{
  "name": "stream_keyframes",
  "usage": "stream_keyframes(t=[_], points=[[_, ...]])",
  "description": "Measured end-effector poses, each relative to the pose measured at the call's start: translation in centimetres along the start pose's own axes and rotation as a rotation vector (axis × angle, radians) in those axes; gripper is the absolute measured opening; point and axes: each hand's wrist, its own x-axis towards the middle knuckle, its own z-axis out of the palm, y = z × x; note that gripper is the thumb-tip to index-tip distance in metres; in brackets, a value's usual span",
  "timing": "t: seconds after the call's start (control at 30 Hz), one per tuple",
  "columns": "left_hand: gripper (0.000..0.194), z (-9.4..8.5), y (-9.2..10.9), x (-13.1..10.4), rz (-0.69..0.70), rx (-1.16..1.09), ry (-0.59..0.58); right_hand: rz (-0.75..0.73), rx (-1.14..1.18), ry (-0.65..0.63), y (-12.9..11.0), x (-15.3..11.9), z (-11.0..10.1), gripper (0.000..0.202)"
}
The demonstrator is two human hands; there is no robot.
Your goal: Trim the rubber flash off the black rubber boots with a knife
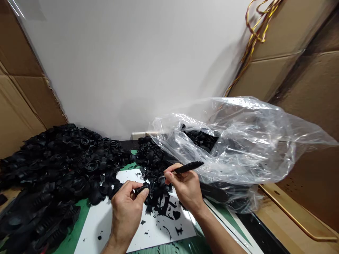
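Between the thumb and fingers of my left hand point(128, 204) is a small black rubber part point(140, 189), mostly covered by the fingertips. My right hand point(185, 187) is closed around a slim, pen-shaped tool with a black handle point(189, 167). The handle slants up to the right, and the tip near the fingers is too thin to make out. Both hands are above a white sheet point(97, 225), a short gap between them. Black scraps point(165, 208) and shavings lie scattered on the sheet, heaped between and beyond the hands.
A large pile of ribbed black rubber parts point(66, 158) covers the left side. On the right stands a clear plastic bag point(246, 144) with black parts inside. Cardboard point(23, 88) flanks a pale wall point(137, 63). Twisted wires point(254, 38) hang at upper right. A green mat point(82, 211) lies underneath.
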Motion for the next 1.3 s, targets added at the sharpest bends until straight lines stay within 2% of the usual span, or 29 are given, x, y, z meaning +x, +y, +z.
stream_keyframes(t=[0.2,0.3,0.4,0.53,0.67,0.73,0.8,0.9,1.0,1.13,1.3], points=[[0.015,0.2,-0.2,0.0,0.028,0.0,-0.008,0.064,0.252,-0.141,0.5,0.1,0.9,0.024],[0.013,0.3,-0.4,0.0,0.043,-0.011,-0.011,0.142,0.285,-0.167,0.3,-0.1,1.3,0.023],[0.012,0.3,-0.5,0.0,0.045,-0.04,-0.016,0.178,0.185,-0.171,0.2,-0.6,1.7,0.021],[0.011,0.4,-0.1,0.0,0.046,-0.079,-0.021,0.178,-0.1,-0.2,0.2,-1.2,2.4,0.023],[0.01,0.5,0.7,0.0,0.023,-0.139,-0.02,0.223,-0.137,-0.254,0.2,-1.2,2.9,0.022],[0.014,0.6,1.0,0.1,-0.025,-0.195,-0.044,0.25,-0.073,-0.25,0.2,-1.0,2.9,0.02],[0.024,0.6,1.1,0.3,-0.134,-0.28,-0.114,0.302,0.032,-0.23,0.3,-0.8,2.9,0.02],[0.046,0.6,1.1,0.6,-0.343,-0.397,-0.278,0.464,0.242,-0.205,0.3,-0.5,2.8,0.027],[0.056,0.5,1.1,0.7,-0.446,-0.493,-0.395,0.627,0.385,-0.205,0.2,-0.4,2.8,0.036],[0.052,0.6,1.5,0.7,-0.534,-0.607,-0.399,0.678,0.419,-0.212,0.1,-0.3,2.7,0.038],[0.051,0.8,1.3,1.0,-0.631,-0.691,-0.354,0.577,0.385,-0.212,0.1,-0.4,2.6,0.037]])
